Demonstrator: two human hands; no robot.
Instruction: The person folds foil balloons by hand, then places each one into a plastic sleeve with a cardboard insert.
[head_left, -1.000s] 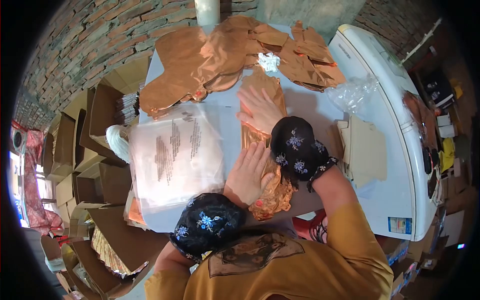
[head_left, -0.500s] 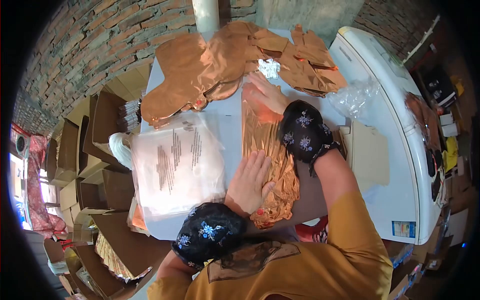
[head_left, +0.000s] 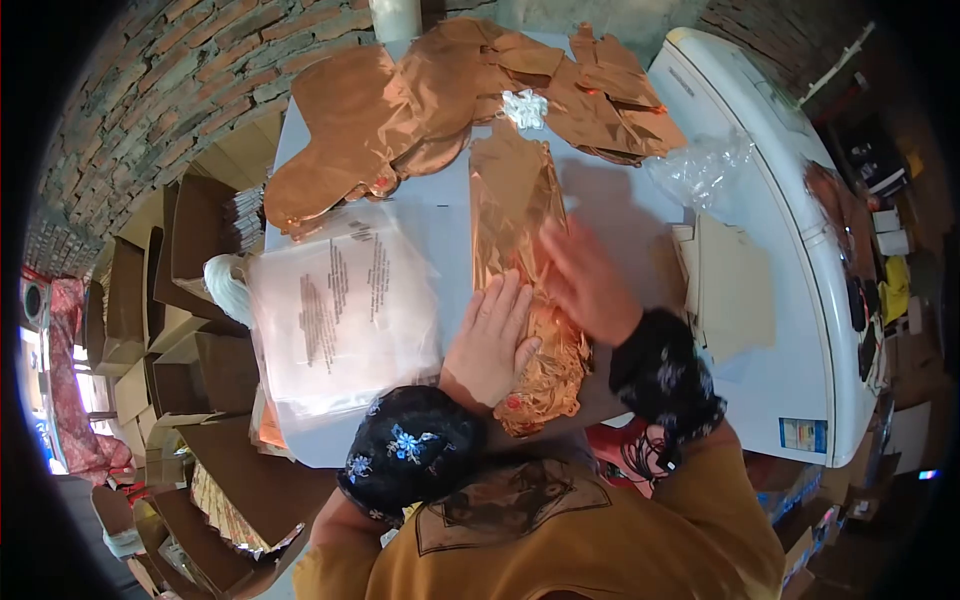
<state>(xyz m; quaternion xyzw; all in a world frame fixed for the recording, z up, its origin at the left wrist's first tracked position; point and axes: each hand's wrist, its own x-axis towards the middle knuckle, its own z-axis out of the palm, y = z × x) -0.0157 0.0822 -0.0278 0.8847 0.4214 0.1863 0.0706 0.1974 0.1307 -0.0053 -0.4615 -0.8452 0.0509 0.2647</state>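
A long folded copper-coloured foil piece (head_left: 515, 195) lies lengthwise on the table, crumpled toward the near end. My left hand (head_left: 490, 340) rests flat on its lower left part, fingers stretched out and holding nothing. Over the foil's right edge is my right hand (head_left: 590, 280), somewhat blurred, with its fingers extended; whether they touch the foil is unclear. To the left lies a stack of clear printed plastic bags (head_left: 345, 310). Flat copper foil shapes (head_left: 430, 95) spread across the far side, with a small white bundle (head_left: 524, 109) among them.
Crumpled clear plastic (head_left: 705, 175) and cream cards (head_left: 735, 285) lie at the right, by a white appliance (head_left: 790, 240). White string (head_left: 228, 288) hangs at the table's left edge. Open cardboard boxes (head_left: 205, 375) stand further left, near a brick wall (head_left: 180, 80).
My right hand has moved from the far end of the foil piece toward me, to its middle right edge. The foil's upper part now shows narrow and flat. My left hand stays on the foil.
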